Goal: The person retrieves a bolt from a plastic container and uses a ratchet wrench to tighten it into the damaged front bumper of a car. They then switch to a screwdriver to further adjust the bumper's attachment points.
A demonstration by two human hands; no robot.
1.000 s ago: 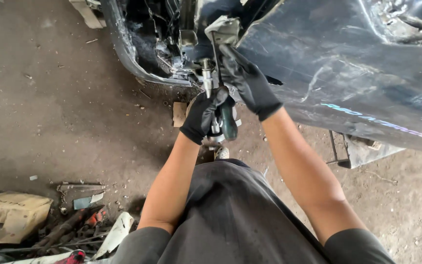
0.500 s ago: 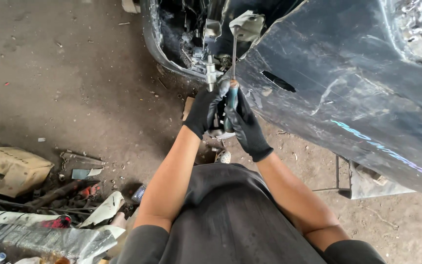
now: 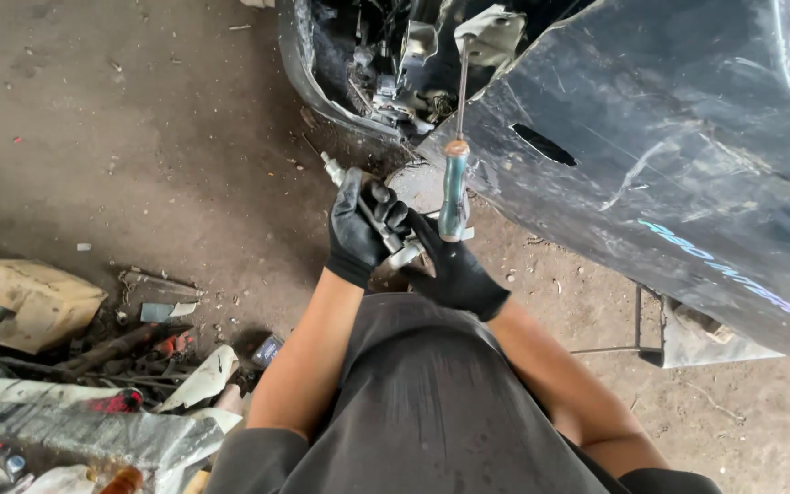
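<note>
Nearest the camera, both gloved hands sat just above the person's lap. The left hand point(image 3: 358, 233) was closed around a small metal part point(image 3: 378, 220) whose threaded end point(image 3: 331, 167) pointed toward the car. The right hand point(image 3: 454, 267) was closed on the lower end of a green-handled screwdriver point(image 3: 453, 187), its shaft rising toward the open cavity point(image 3: 395, 64) behind the dark body panel point(image 3: 651, 155). Judging by this, the part appeared already freed from the car; what remained could not be told. Half a second earlier both hands were raised close to the cavity with the screwdriver; they had since dropped toward the lap.
</note>
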